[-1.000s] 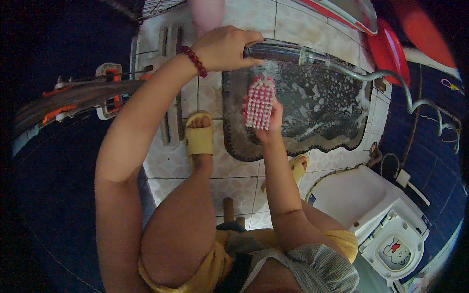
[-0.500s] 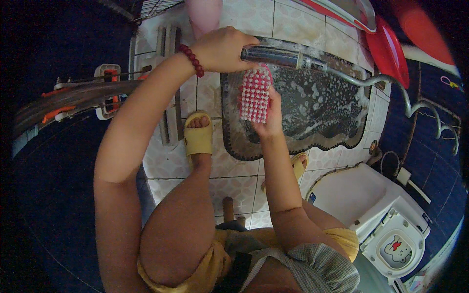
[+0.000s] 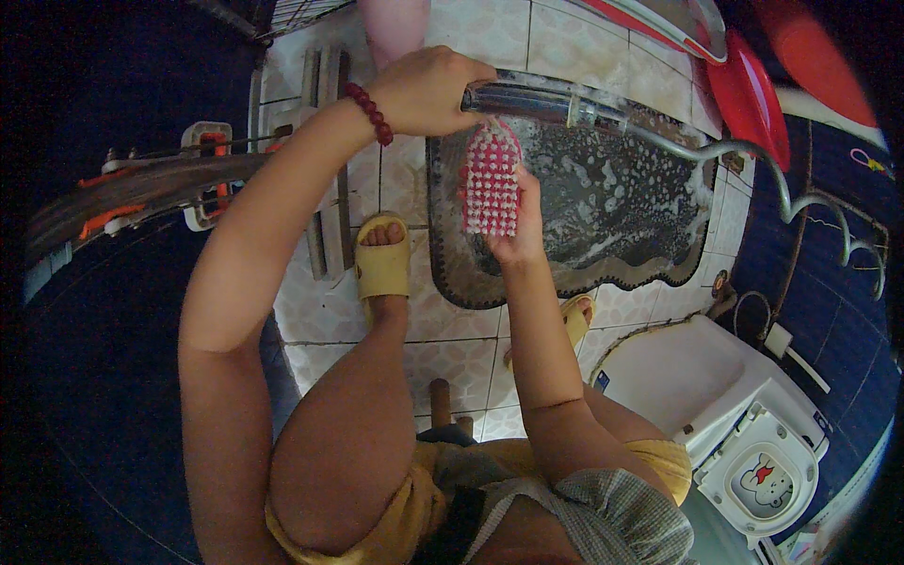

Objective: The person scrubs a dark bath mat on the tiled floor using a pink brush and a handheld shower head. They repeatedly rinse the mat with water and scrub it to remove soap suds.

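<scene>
My left hand (image 3: 428,92), with a dark red bead bracelet on its wrist, is closed round the head end of a shower head (image 3: 537,104). The shower head's dark handle points right and joins a coiled grey hose. Just below it, my right hand (image 3: 521,215) grips a pink scrub brush (image 3: 492,184), its white bristles turned up. The brush's far tip is close to the shower head; whether they touch I cannot tell. Beneath both hands lies a dark floor mat (image 3: 603,202) with a wavy edge, wet and covered with soap suds.
A white squat toilet (image 3: 659,372) and a small lidded seat (image 3: 763,476) stand at the lower right. Red basins (image 3: 749,94) lean at the far right. A pink container (image 3: 394,28) stands at the back. The hose (image 3: 786,193) runs to the right wall.
The brush has tilted slightly, now standing straighter under the shower head. My left hand and the shower head have shifted slightly up and left.
</scene>
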`<state>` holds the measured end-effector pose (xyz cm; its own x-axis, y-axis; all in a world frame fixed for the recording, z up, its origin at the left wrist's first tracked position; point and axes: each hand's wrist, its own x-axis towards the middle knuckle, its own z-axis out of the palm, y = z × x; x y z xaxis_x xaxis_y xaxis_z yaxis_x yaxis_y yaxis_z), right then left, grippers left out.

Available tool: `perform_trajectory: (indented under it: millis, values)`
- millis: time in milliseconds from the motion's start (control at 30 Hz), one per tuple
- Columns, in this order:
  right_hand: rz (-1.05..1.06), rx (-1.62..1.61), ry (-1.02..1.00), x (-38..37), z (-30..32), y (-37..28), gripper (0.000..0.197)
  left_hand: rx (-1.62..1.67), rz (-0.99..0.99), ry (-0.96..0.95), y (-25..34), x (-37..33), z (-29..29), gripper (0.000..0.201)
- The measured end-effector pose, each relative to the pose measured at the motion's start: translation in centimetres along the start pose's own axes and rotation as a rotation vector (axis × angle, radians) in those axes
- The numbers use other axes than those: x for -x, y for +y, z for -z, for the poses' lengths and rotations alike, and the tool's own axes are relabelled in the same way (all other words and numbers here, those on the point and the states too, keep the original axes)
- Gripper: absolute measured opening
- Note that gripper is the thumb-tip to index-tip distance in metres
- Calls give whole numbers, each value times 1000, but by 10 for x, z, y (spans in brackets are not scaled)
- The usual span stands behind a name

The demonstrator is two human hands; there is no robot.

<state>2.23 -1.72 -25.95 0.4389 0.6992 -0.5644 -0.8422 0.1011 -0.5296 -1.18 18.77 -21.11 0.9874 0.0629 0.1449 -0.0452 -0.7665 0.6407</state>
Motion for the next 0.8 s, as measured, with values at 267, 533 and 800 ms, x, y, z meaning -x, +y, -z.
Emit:
perform_trajectory:
  millis: [267,533,800]
  values:
    - [7,-34,-5,-2,17,5,45,-37,15,29,1,-4,11,27]
    - [221,988,310,-18,101,46,47,7,49,-40,1,-13,15,29]
    - [1045,1487,434,-12,28,3,35,4,-26,12,-4,-11,8,32]
